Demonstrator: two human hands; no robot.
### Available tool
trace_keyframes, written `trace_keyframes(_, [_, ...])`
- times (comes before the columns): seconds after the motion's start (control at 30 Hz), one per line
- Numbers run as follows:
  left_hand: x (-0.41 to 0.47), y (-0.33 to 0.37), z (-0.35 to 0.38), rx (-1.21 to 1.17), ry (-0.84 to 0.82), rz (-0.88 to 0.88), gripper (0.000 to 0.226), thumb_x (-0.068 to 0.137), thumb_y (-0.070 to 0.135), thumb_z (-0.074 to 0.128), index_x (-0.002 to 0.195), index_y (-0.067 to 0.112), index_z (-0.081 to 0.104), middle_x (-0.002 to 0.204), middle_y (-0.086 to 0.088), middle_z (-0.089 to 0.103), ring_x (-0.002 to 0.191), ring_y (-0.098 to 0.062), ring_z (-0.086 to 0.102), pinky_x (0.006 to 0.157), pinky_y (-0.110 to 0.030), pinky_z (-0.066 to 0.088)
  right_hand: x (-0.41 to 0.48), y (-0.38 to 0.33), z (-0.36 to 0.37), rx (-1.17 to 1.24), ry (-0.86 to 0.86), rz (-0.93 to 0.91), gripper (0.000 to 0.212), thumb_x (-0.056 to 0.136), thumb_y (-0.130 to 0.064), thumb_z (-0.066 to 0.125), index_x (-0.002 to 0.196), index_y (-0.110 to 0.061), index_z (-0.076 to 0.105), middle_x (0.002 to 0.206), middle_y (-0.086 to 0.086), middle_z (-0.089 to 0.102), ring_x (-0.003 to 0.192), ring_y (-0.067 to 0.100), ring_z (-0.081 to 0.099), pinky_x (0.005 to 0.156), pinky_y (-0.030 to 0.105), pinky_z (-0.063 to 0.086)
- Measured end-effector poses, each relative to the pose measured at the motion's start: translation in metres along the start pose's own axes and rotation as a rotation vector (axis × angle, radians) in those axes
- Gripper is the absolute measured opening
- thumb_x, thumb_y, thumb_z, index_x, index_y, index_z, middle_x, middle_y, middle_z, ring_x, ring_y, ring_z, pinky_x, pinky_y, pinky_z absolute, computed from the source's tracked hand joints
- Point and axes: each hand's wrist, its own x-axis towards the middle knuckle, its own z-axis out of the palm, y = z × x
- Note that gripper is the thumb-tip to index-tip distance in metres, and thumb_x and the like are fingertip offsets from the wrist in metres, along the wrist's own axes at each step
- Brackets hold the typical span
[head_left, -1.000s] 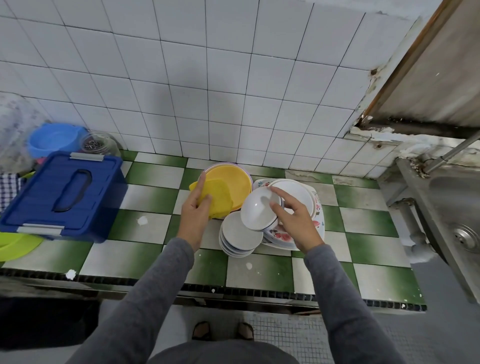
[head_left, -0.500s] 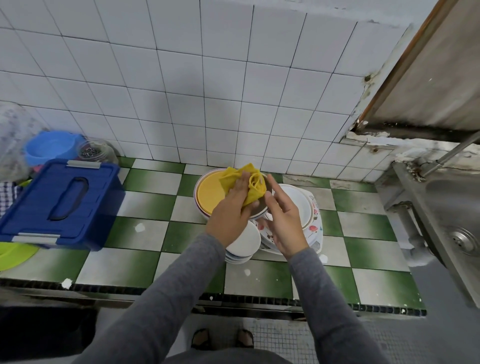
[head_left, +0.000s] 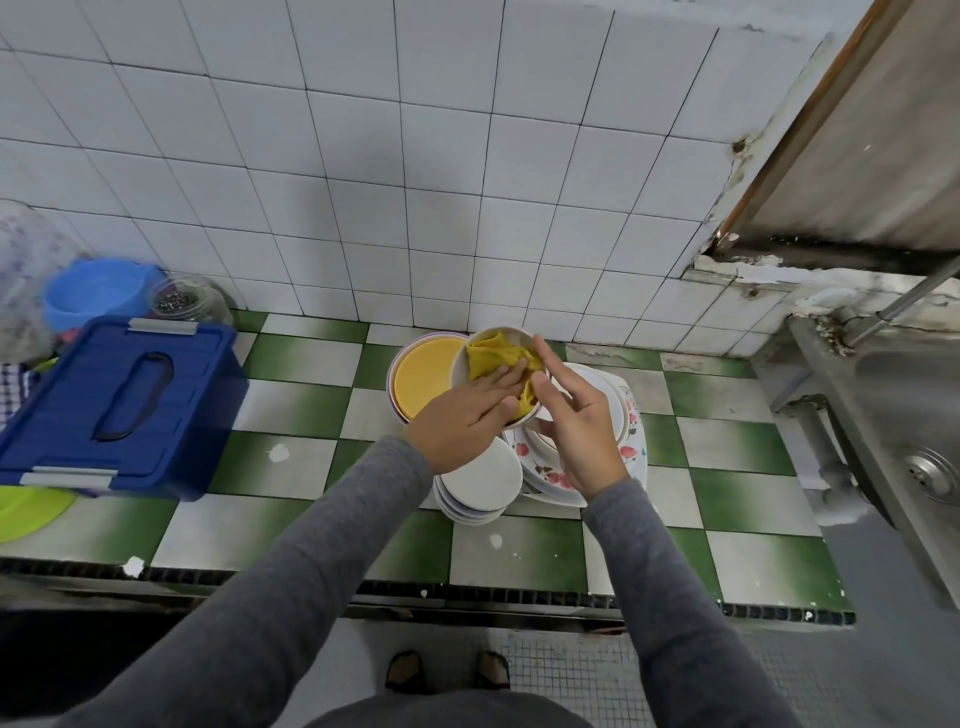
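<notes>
Cloth (head_left: 493, 356) fills bowl (head_left: 459, 370) under flat left hand (head_left: 462, 421); right hand (head_left: 582, 436) grips its rim.

No legible text — no label, brand or number — anywhere

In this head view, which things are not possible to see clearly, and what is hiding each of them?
Head view only:
- Inside of the white bowl: covered by the yellow cloth and the left hand.
- Fingers of the right hand under the bowl: hidden by bowl and palm.
- Lime green thing: cut off by the left edge.
- Glass jar contents: too small, blurred.
</notes>
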Motion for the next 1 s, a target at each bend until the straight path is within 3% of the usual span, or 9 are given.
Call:
trace_keyframes(0.1, [-0.002,0.001,-0.012,0.153,-0.001,-0.006,0.042,0.108,0.034,0.031,0.148,0.033,0.042,0.157,0.014,0.035,0.142,-0.007,0.034,0.111,-0.029,0.033,-0.001,-0.003,0.001,0.033,0.023,-0.005,0.035,0.103,-0.019,0.054,0.129,-0.040,0.062,0.118,-0.020,0.070,0.108,0.004,0.068,0.083,0.030,0.058])
trace_keyframes(0.17, [-0.002,0.005,-0.016,0.278,-0.010,0.025,0.047,0.105,0.040,0.025,0.146,0.033,0.047,0.156,0.018,0.035,0.141,-0.008,0.037,0.111,-0.032,0.037,-0.001,-0.004,0.001,0.045,0.043,-0.004,0.033,0.103,-0.018,0.053,0.128,-0.038,0.062,0.110,-0.025,0.072,0.105,0.003,0.069,0.081,0.030,0.059])
trace_keyframes(0.27, [-0.001,0.009,-0.012,0.438,-0.013,0.030,0.047,0.108,0.036,0.022,0.151,0.030,0.039,0.162,0.016,0.019,0.149,-0.008,0.021,0.119,-0.031,0.023,0.001,-0.007,0.002,0.061,0.077,-0.005,0.032,0.103,-0.016,0.054,0.126,-0.036,0.063,0.109,-0.024,0.073,0.103,0.004,0.070,0.082,0.032,0.057])
trace_keyframes(0.47, [0.000,0.019,0.014,0.540,0.076,-0.125,0.056,0.106,0.036,0.011,0.158,0.024,-0.006,0.165,0.002,-0.018,0.153,-0.016,-0.012,0.121,-0.032,-0.008,0.001,-0.012,0.005,0.040,0.085,-0.025,0.034,0.103,-0.012,0.053,0.128,-0.032,0.060,0.101,-0.030,0.072,0.095,-0.004,0.069,0.087,0.035,0.057])
trace_keyframes(0.63, [0.007,0.009,0.014,0.470,0.151,-0.039,0.067,0.094,0.042,-0.002,0.156,0.020,-0.012,0.160,0.002,-0.026,0.147,-0.011,-0.024,0.118,-0.026,-0.020,0.001,-0.015,0.006,-0.027,0.064,-0.052,0.035,0.103,-0.016,0.053,0.130,-0.038,0.059,0.110,-0.032,0.069,0.098,-0.001,0.069,0.088,0.036,0.059])
trace_keyframes(0.77, [0.010,0.003,0.005,0.274,0.149,0.078,0.058,0.099,0.037,0.011,0.153,0.023,-0.004,0.158,0.010,-0.013,0.146,-0.003,-0.016,0.115,-0.013,-0.017,0.004,-0.017,0.010,-0.085,0.051,-0.086,0.038,0.102,-0.021,0.057,0.128,-0.048,0.062,0.131,-0.013,0.065,0.110,0.027,0.064,0.097,0.049,0.056])
trace_keyframes(0.87, [0.007,0.006,-0.006,0.056,0.101,0.083,0.058,0.098,0.037,0.019,0.155,0.025,0.018,0.153,0.023,0.007,0.141,0.010,0.002,0.108,0.000,-0.004,0.006,-0.019,0.008,-0.074,0.037,-0.089,0.038,0.103,-0.020,0.055,0.131,-0.046,0.060,0.115,-0.023,0.070,0.112,0.036,0.059,0.092,0.054,0.056])
trace_keyframes(0.93, [0.003,0.006,-0.012,-0.005,0.088,0.091,0.056,0.098,0.038,0.023,0.153,0.031,0.028,0.148,0.030,0.017,0.138,0.014,0.012,0.107,-0.001,0.006,0.007,-0.021,0.005,-0.029,0.030,-0.079,0.037,0.103,-0.017,0.053,0.132,-0.040,0.058,0.107,-0.029,0.071,0.109,0.018,0.067,0.088,0.044,0.060])
trace_keyframes(1.0, [0.001,0.005,-0.015,0.085,0.088,0.122,0.055,0.098,0.037,0.022,0.152,0.031,0.031,0.152,0.027,0.024,0.143,0.007,0.018,0.112,-0.009,0.011,0.008,-0.021,0.004,0.000,0.033,-0.065,0.037,0.103,-0.015,0.053,0.133,-0.037,0.058,0.110,-0.028,0.071,0.104,0.002,0.069,0.085,0.034,0.060])
